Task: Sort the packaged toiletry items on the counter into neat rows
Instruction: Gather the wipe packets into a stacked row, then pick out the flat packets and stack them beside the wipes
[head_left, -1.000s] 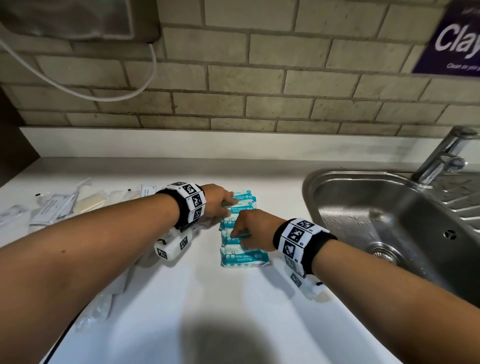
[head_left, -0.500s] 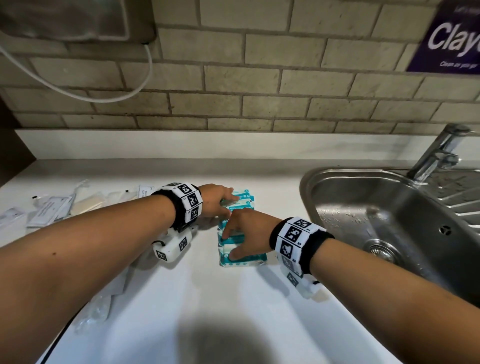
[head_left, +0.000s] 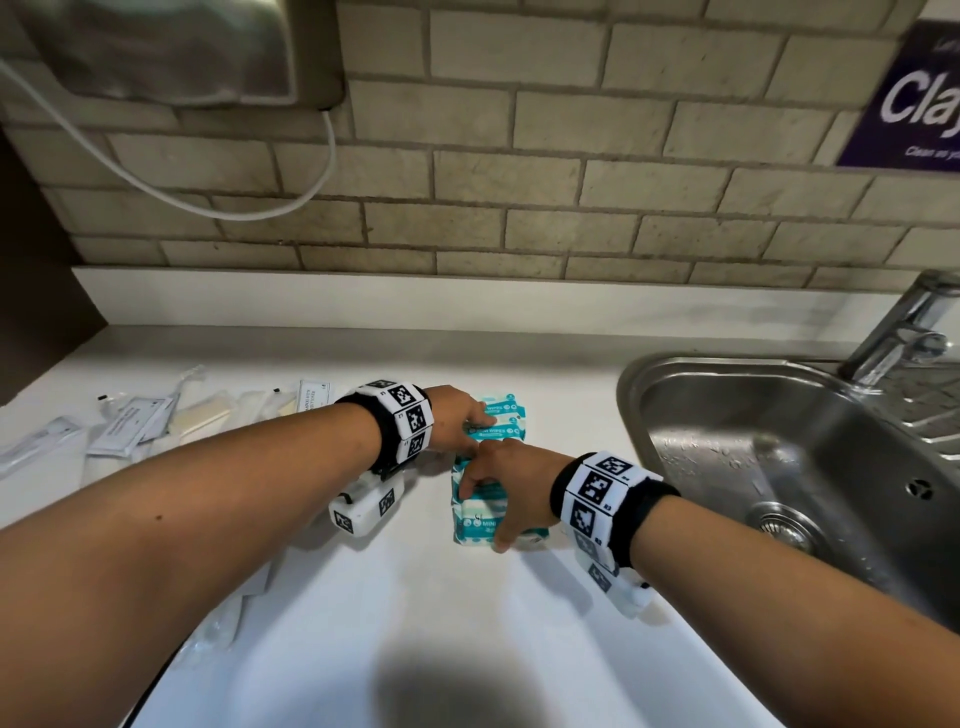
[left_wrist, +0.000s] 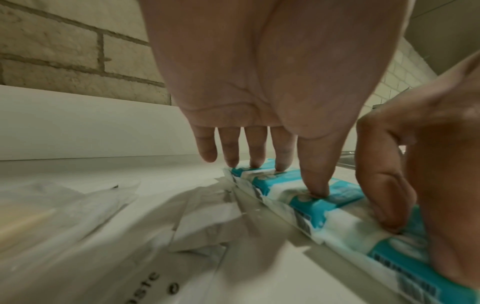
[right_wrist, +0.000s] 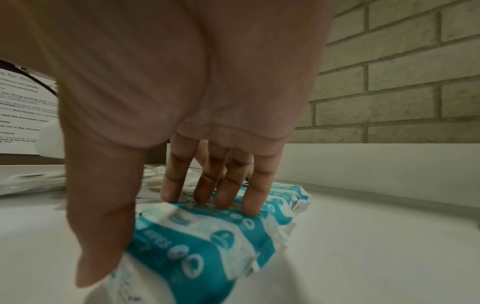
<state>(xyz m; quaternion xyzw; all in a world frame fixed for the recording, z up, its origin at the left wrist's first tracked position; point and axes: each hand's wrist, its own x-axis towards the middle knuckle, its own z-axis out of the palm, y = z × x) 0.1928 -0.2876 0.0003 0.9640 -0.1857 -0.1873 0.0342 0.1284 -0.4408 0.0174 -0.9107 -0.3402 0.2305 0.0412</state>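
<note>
White counter (head_left: 363, 649) by the sink (head_left: 779, 447): my right hand (head_left: 511, 480) has slid down the teal wipe packs (head_left: 501, 418), fingers spread flat; left hand (head_left: 457, 421) presses the far ones, also flat. Row looks nearly straight, I think.

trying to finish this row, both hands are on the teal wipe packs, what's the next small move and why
Probably squeeze the teal-and-white wipe packs together lengthwise: the left hand presses the far packs, the right hand spans the near ones, and the row looks slightly crooked beside the steel sink.
</note>
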